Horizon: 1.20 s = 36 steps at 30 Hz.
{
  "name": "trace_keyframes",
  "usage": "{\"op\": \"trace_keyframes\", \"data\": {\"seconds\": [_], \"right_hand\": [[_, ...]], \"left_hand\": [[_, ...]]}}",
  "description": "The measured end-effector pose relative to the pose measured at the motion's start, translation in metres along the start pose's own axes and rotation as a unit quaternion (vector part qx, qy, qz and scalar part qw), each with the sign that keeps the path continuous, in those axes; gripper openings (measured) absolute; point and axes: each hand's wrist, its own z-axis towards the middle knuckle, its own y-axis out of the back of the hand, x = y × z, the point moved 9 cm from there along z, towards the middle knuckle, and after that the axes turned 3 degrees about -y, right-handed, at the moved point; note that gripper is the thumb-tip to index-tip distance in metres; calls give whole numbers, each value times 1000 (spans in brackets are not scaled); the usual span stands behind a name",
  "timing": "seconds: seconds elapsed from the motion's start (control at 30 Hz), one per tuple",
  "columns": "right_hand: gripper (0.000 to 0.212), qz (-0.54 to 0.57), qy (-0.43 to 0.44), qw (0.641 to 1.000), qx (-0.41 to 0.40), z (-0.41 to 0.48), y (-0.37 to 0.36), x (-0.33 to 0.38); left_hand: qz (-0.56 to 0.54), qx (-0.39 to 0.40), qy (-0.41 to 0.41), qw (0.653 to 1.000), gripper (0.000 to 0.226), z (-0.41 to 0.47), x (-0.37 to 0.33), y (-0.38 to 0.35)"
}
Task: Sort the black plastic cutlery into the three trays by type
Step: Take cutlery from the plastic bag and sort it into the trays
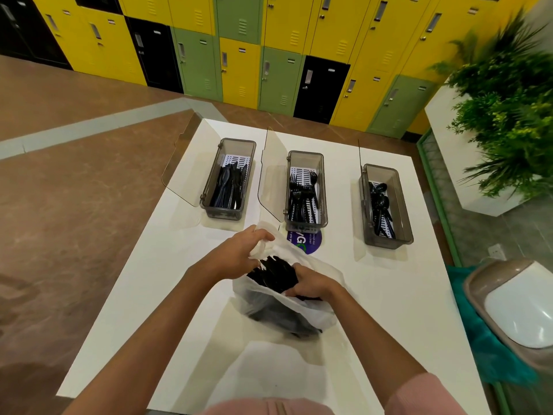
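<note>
A white plastic bag (311, 310) full of black cutlery (273, 274) lies on the white table (149, 280) in front of me. My left hand (239, 250) pinches the bag's far rim and holds it open. My right hand (311, 283) reaches into the bag mouth and curls round a bunch of the black cutlery. Three grey trays with open lids stand in a row beyond: the left tray (206, 202) holds knives, the middle tray (323, 190) holds forks, the right tray (402, 205) holds spoons.
A purple round sticker (308, 242) sits on the table just before the middle tray. A swing-lid bin (514, 307) stands at the right, a planter (508, 100) beyond it. Lockers line the far wall.
</note>
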Motion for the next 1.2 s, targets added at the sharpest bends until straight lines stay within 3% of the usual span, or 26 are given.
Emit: {"op": "trace_keyframes", "data": {"seconds": [0.17,0.33,0.67,1.0,1.2], "right_hand": [[46,92,3,995,42,-22,1,5],[45,166,-7,986,32,-33,3,-2],[50,217,68,974,-1,-48,9,-1],[29,288,60,956,-1,-57,12,-15],[32,365,75,928,1,-62,20,-21]], "left_hand": [[22,8,3,1000,54,3,1,-1],[62,17,14,998,59,5,3,0],[134,14,28,990,67,8,3,4],[174,0,23,984,70,11,0,6],[153,0,22,988,71,11,1,6]]}}
